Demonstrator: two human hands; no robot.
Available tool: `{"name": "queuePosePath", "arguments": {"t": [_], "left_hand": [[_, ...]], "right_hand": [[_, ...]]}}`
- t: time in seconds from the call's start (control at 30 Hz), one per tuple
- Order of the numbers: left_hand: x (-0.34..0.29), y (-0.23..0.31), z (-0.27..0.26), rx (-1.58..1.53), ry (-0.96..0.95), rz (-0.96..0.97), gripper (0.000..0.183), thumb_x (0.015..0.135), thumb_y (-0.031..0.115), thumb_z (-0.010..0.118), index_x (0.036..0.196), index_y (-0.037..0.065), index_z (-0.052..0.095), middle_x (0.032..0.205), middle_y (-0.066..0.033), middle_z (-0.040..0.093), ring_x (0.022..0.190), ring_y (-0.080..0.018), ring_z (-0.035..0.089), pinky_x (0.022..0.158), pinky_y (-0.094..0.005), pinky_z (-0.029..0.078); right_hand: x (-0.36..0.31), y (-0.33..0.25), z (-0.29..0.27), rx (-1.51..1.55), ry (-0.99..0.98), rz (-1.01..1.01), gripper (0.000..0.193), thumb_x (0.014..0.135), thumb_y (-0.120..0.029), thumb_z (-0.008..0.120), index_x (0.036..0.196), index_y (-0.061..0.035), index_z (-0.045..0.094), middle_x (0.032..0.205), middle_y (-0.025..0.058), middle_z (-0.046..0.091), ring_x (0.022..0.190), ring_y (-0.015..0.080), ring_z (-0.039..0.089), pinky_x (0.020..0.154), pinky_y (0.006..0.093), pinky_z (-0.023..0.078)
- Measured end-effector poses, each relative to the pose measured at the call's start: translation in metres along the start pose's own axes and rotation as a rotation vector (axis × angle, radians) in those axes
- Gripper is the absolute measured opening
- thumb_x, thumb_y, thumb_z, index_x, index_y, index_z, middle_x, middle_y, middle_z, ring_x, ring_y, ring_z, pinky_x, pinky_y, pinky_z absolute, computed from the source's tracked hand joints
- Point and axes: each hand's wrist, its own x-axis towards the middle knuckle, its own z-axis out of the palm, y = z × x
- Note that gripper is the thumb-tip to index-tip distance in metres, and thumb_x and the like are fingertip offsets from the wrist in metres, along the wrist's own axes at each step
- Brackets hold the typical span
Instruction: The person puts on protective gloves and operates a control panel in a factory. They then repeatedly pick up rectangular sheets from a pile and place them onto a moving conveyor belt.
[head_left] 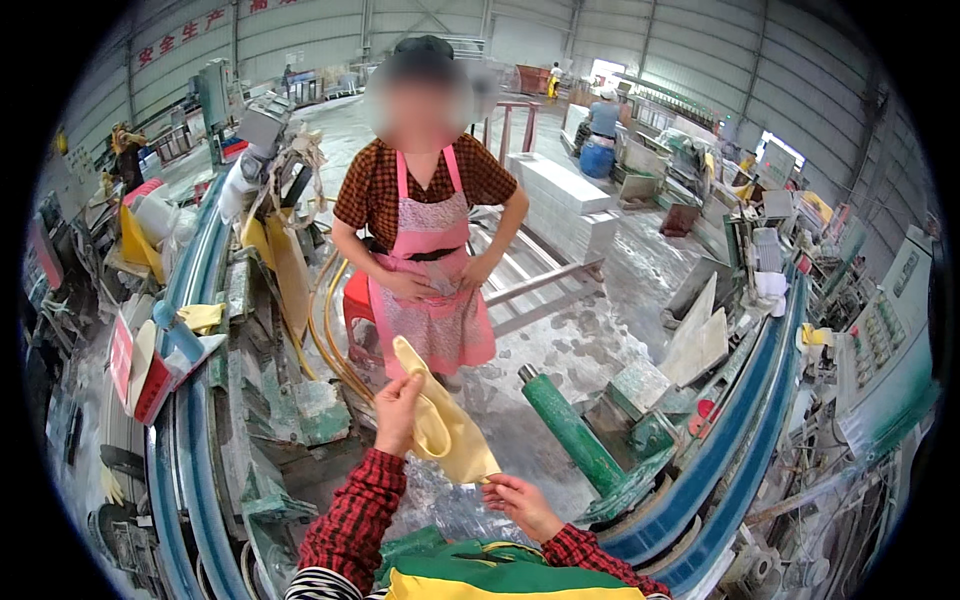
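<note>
Head view. Places are given from the green cylinder (572, 430), which lies tilted near the centre of the scene. A pale yellow rubber glove (463, 450) is located to the left of the cylinder, held in the air between both hands and slanting down toward the right. The left hand (397, 415), farther left of the cylinder, pinches the glove's upper left part between thumb and fingers. The right hand (522, 508), below and left of the cylinder's lower end, pinches the glove's lower right corner between thumb and fingertips.

Beyond the cylinder and to its left stands a co-worker in a pink apron (440, 315), both hands at the waist. A red stool (357, 310) is partly visible beside that person. Stacked pale blocks (565, 200) lie beyond the cylinder; a blue rail (690, 500) curves along its right.
</note>
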Motion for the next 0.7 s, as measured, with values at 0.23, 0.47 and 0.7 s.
{"name": "queuePosePath", "arguments": {"t": [0.23, 0.47, 0.7], "left_hand": [[-0.034, -0.034, 0.005, -0.055, 0.069, -0.229, 0.022, 0.098, 0.022, 0.072, 0.103, 0.000, 0.071, 0.090, -0.0002, 0.069, 0.076, -0.0085, 0.063, 0.069, -0.0262, 0.052], [-0.058, -0.065, 0.017, -0.122, -0.003, -0.449, 0.024, 0.101, 0.026, 0.067, 0.104, 0.002, 0.069, 0.087, -0.0011, 0.071, 0.070, -0.0113, 0.066, 0.064, -0.0283, 0.054], [-0.061, -0.061, 0.025, -0.140, -0.039, -0.505, 0.021, 0.102, 0.025, 0.065, 0.097, 0.005, 0.067, 0.085, 0.0003, 0.069, 0.069, -0.0112, 0.065, 0.064, -0.0286, 0.054]], "right_hand": [[-0.017, 0.013, -0.020, -0.343, 0.266, -0.387, 0.028, 0.091, 0.002, 0.068, 0.118, -0.0009, 0.062, 0.119, 0.0069, 0.063, 0.106, 0.0156, 0.063, 0.091, 0.0307, 0.053], [-0.029, -0.010, -0.008, -0.675, 0.560, -0.760, 0.035, 0.081, 0.005, 0.071, 0.113, -0.0074, 0.066, 0.106, 0.0048, 0.061, 0.082, 0.0134, 0.061, 0.071, 0.0274, 0.052], [-0.051, -0.042, -0.010, -1.428, 0.493, -1.089, 0.021, 0.078, 0.000, 0.072, 0.098, -0.0078, 0.075, 0.094, 0.0076, 0.062, 0.076, 0.0222, 0.063, 0.068, 0.0301, 0.052]]}}
